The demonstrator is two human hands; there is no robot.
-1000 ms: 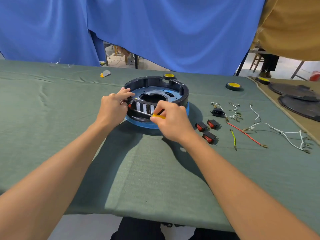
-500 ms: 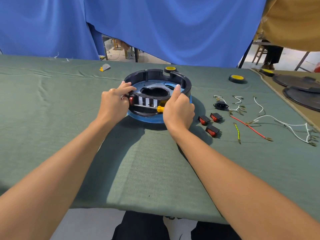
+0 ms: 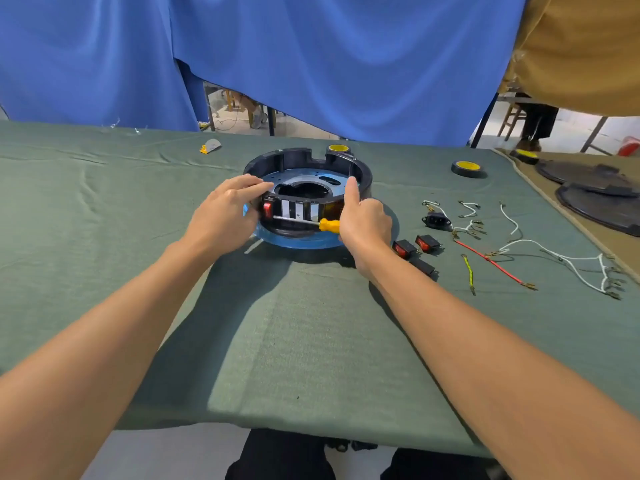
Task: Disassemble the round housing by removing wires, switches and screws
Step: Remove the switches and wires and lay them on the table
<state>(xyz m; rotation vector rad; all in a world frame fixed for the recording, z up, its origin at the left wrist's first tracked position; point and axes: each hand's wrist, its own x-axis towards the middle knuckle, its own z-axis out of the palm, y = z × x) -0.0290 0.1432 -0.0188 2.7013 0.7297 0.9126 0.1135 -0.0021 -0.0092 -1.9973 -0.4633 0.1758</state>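
Observation:
The round black housing [image 3: 362, 174] with a blue base plate sits at the middle of the green table. A red switch [image 3: 266, 208] is still set in its near wall at the left. My left hand [image 3: 221, 216] grips the housing's left side, fingers over the rim. My right hand [image 3: 363, 220] holds a yellow-handled screwdriver [image 3: 329, 225], whose shaft lies across the near wall pointing left toward the switch; the thumb stands up against the housing's right rim. Removed red switches [image 3: 403, 248], a black socket [image 3: 436, 220] and loose wires [image 3: 568, 259] lie to the right.
A yellow-and-black wheel [image 3: 467, 168] lies far right of the housing. Dark round covers [image 3: 602, 206] rest on the brown cloth at the right edge. A small grey-and-yellow piece [image 3: 210, 145] lies at the back left. Blue curtains hang behind the table.
My right hand slid from the front of the housing to its right side, thumb raised onto the rim, still with the screwdriver. The left hand's fingers spread over the left rim.

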